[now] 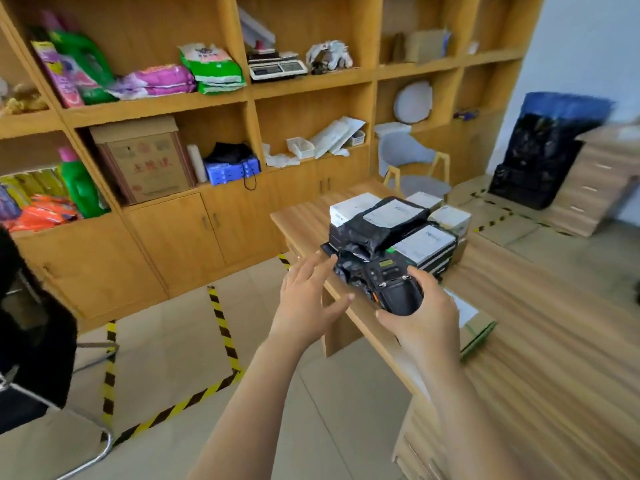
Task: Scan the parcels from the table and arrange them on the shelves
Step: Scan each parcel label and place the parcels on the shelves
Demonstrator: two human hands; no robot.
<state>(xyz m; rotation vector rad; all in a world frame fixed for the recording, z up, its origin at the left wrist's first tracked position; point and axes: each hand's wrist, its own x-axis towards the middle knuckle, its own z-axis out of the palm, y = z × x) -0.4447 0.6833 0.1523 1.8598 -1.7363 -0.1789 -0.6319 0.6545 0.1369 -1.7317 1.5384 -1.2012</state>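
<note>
Two bare forearms rise from the bottom edge towards the centre of the frame. At lower left a black chair [31, 341] on a metal frame stands by the yellow-and-black floor tape [223, 327].

The right hand [426, 317] is wrapped around the grip of a black scanner [394, 289], thumb over its top, and holds it above the near corner of the wooden table [536, 358]. Hand and scanner hide the near side of what lies behind them. Just right of that wrist a flat parcel [476, 323] with a white label lies on the table, partly covered by the hand.

The left hand [308, 299], left of the scanner, holds nothing, its fingers straight and spread. Its fingertips reach the corner of a crumpled black-wrapped parcel [349, 263]; whether they touch it I cannot tell. That parcel sits between the two hands, directly behind the scanner's head.

Behind it, at frame centre, is the stack of parcels [391, 220]: a black bag with a white label on top, with white boxes around and under it.

Farther back the wooden shelves [156, 106] fill the upper left and centre, carrying a cardboard box [145, 168], a blue basket [230, 169] and a green bottle [83, 192]. A grey chair [408, 157] stands beyond the table, and a black sack [540, 164] is at upper right.
</note>
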